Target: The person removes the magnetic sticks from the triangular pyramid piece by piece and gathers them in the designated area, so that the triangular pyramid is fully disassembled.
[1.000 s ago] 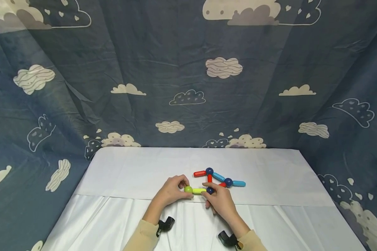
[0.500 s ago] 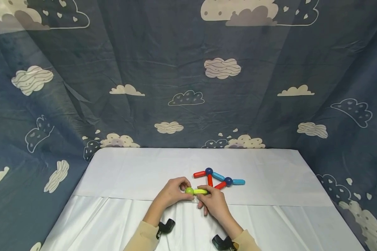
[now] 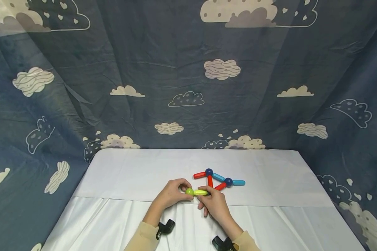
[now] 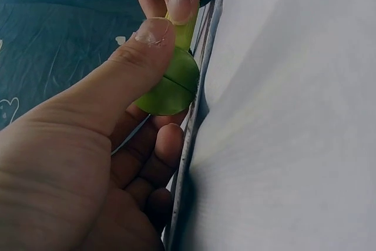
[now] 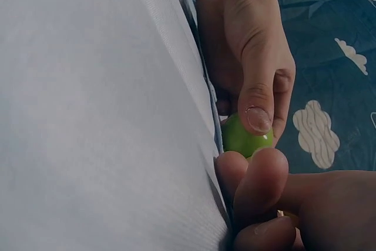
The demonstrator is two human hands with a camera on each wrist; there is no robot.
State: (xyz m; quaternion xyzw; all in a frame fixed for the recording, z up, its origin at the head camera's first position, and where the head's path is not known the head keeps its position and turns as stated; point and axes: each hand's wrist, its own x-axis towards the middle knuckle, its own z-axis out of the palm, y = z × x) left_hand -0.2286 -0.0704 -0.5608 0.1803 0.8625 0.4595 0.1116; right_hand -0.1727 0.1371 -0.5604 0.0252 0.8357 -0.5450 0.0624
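Observation:
Between the thumb and fingers of my left hand (image 3: 173, 191) is a lime-green ball (image 3: 190, 192), which the left wrist view shows with a seam. My right hand (image 3: 215, 202) pinches the yellow-green magnetic rod (image 3: 200, 192) that joins this ball; its fingers cover the rod's far end. Just behind the right hand lies a linked figure: two dark blue balls (image 3: 228, 182), three red rods (image 3: 199, 175) and two light blue rods (image 3: 218, 177). Where the nearer red rods end is hidden by the right hand.
A white cloth covers the table (image 3: 138, 170), with a crease across its front part. Behind and on both sides hangs a dark blue curtain (image 3: 144, 115) with cloud prints. Black wrist cameras (image 3: 165, 227) sit at both sleeves.
My right hand has shifted left along the yellow-green rod, covering the dark blue ball seen at its right end earlier. The left hand has stayed on the green ball, almost still.

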